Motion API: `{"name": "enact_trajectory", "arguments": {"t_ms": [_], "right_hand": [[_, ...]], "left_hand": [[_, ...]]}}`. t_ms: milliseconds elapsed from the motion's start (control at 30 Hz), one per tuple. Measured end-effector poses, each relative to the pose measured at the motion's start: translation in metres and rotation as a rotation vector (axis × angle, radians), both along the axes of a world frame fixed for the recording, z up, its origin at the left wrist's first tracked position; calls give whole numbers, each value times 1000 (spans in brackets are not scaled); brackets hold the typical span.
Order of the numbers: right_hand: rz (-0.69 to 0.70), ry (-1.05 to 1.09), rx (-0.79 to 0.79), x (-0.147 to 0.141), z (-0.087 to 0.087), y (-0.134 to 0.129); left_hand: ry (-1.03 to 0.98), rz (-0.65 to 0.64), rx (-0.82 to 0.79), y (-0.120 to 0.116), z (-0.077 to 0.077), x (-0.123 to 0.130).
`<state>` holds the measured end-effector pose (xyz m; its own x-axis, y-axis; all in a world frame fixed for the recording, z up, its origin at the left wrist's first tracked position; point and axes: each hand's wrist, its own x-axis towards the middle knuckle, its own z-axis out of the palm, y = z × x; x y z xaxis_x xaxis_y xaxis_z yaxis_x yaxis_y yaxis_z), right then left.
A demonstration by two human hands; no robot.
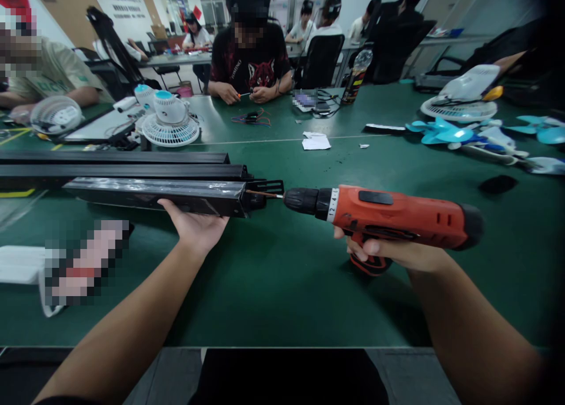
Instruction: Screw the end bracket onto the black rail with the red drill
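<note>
My right hand is wrapped round the grip of a red and black cordless drill, which points left. A long thin bit runs from its chuck to the end of a long black bar-shaped housing, partly covered in shiny clear film. Whether the bit's tip sits in a screw there is hidden. My left hand holds the housing near that end, with the thumb on its front side and the other fingers underneath, out of sight. A black bracket sticks out beside the bit.
Behind the housing lie two more black bars. A white fan stands at the back left, and blue fan blades lie at the right. Paper scraps and a bottle are farther back. A person works opposite.
</note>
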<state>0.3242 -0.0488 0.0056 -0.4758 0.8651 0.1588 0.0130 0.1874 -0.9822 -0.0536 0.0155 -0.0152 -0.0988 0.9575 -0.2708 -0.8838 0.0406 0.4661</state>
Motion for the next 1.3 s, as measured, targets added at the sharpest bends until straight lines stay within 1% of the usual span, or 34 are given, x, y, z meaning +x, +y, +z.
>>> {"name": "enact_trajectory", "arguments": {"t_ms": [267, 433, 533, 667, 900, 1133, 1300], "right_hand": [[3, 27, -14, -1, 0, -1], [-1, 29, -11, -2, 1, -1], [2, 27, 4, -1, 0, 0], [20, 42, -15, 0, -2, 0], [8, 49, -2, 0, -3, -1], [-4, 33, -32, 0, -1, 0], [-6, 30, -3, 0, -3, 0]], "left_hand": [[49, 9, -18, 0, 2, 1], [28, 25, -18, 1, 0, 1], [7, 12, -11, 2, -2, -2], [-17, -8, 3, 2, -3, -4], [44, 16, -15, 1, 0, 0], [-6, -7, 7, 1, -3, -2], [34, 14, -2, 1, 0, 1]]}}
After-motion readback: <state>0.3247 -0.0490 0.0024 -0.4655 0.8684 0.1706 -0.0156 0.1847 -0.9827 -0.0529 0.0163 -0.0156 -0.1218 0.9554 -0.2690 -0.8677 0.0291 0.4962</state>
